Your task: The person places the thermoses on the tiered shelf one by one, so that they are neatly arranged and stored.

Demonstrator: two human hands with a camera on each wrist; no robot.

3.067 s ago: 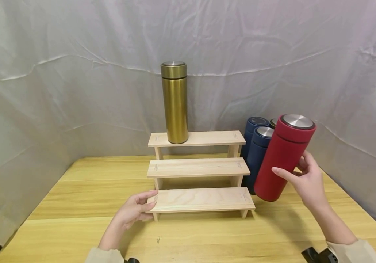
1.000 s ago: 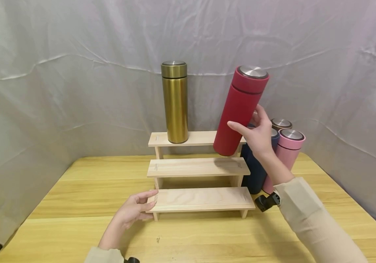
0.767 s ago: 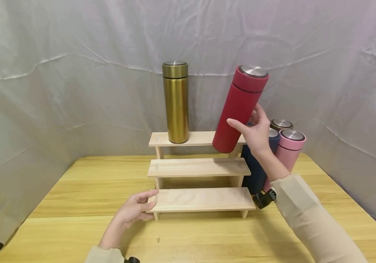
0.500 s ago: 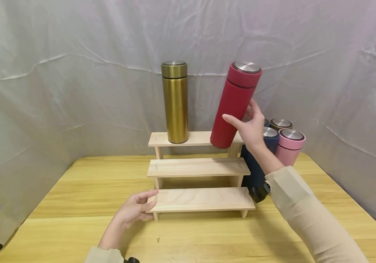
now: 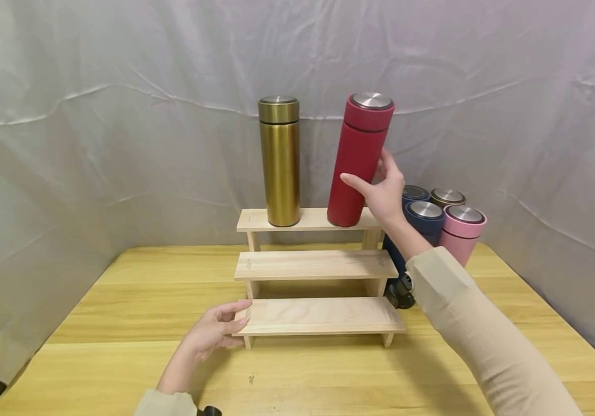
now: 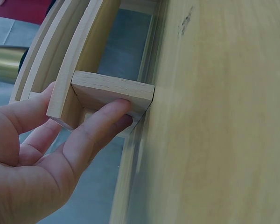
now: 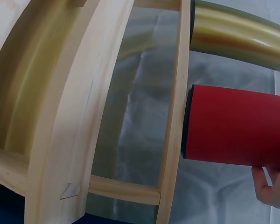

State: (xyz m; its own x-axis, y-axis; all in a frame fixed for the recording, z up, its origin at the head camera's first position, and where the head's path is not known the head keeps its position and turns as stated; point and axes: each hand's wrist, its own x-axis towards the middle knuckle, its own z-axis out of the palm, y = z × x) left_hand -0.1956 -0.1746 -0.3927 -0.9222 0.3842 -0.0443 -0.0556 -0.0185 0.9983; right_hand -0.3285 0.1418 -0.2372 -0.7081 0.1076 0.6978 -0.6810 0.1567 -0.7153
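Note:
My right hand (image 5: 385,190) grips a red thermos bottle (image 5: 359,151) round its lower half, thumb across the front. The bottle leans slightly right, its base right at the top step of a three-step wooden display shelf (image 5: 318,316). In the right wrist view, the base of the red thermos bottle (image 7: 238,126) is close against the top board's edge. Upright on that step, to its left, stands a gold thermos bottle (image 5: 280,167). My left hand (image 5: 208,334) holds the left end of the bottom step, and in the left wrist view its fingers (image 6: 95,126) press the shelf's leg (image 6: 114,87).
Behind my right forearm, right of the shelf, stand two navy bottles (image 5: 425,211), a dark bottle with a steel lid (image 5: 448,197) and a pink bottle (image 5: 461,236). A wooden table (image 5: 297,381) carries everything. Grey cloth (image 5: 173,144) hangs behind.
My right hand has lifted the red thermos bottle from beside the navy bottles, carried it left over the top step, then lowered and straightened it. My left hand stays at the shelf.

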